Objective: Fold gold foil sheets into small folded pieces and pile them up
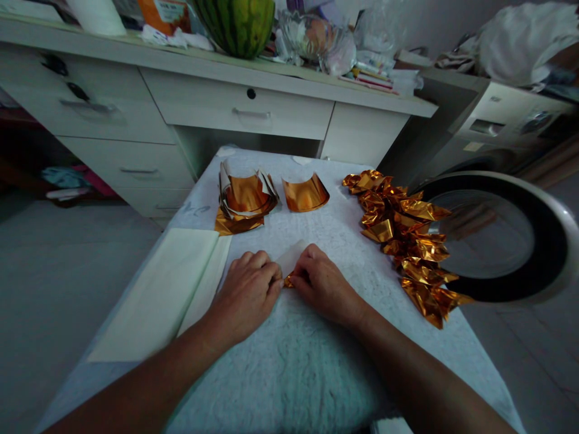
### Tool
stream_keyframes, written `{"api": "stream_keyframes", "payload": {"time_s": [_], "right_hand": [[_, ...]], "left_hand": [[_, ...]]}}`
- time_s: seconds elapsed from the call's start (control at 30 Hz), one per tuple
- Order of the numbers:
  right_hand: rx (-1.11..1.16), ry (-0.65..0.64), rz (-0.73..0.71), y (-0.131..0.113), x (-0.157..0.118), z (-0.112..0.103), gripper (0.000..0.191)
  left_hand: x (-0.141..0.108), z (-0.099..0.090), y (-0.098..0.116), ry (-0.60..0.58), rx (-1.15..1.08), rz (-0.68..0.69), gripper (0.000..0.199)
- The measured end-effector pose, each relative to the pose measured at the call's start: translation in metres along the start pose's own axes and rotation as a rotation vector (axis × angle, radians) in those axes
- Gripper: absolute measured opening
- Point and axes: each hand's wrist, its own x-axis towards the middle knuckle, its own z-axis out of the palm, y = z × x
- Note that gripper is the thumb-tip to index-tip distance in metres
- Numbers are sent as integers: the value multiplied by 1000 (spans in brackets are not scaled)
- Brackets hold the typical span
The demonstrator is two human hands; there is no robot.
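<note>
Though barely visible — foil (pixel 288 281) between hands (pixel 326 286)

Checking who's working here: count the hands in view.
2: the left hand, just left of the foil, and the right hand, just right of it. No others show.

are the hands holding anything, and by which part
The left hand and right hand pinch a gold foil piece from either side at its near end; exact contact is hidden.

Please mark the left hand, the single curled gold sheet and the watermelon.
Left hand (pixel 248 292): head view, back of the hand.
Single curled gold sheet (pixel 306 196): head view, its gold face.
Watermelon (pixel 236 25): head view, striped rind.
</note>
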Motion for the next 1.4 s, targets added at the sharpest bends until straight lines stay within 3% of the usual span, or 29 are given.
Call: {"api": "stream_keyframes", "payload": {"time_s": [0.47, 0.93, 1.4], "right_hand": [[-39, 43, 0, 1, 1, 7, 18], [-39, 72, -10, 2, 0, 10, 18], [-49, 37, 3, 2, 1, 7, 12]], "left_hand": [[2, 5, 0, 14, 47, -40, 17], [4, 1, 7, -53, 108, -103, 18], [2, 6, 1, 5, -17, -105, 4]]}}
